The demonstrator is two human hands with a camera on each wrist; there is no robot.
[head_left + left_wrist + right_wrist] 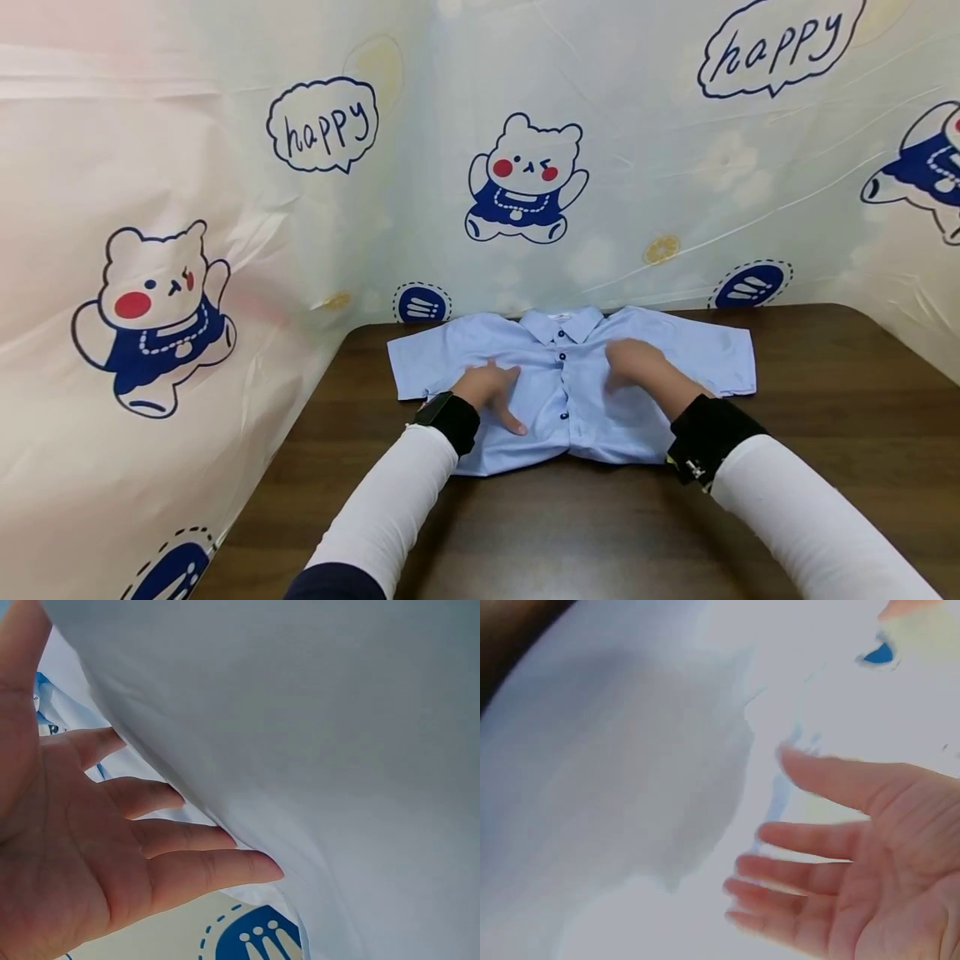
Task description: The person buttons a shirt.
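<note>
Light-blue shirt (570, 392) lies buttoned, face-up at frame centre on the table (825, 433); left hand (487, 392) and right hand (637, 367) press flat, fingers straight. Smoothing underway, no folds yet.

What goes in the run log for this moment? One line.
left hand: open, flat on shirt | right hand: open, flat on shirt | shirt: buttoned, spread on table

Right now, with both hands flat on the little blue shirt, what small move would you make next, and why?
Probably slide both palms outward toward the sleeves to flatten the cloth. The light blue short-sleeved shirt lies buttoned and face up on the dark wooden table. The left hand and right hand rest open either side of the button row, gripping nothing, and the hem looks slightly uneven.
</note>
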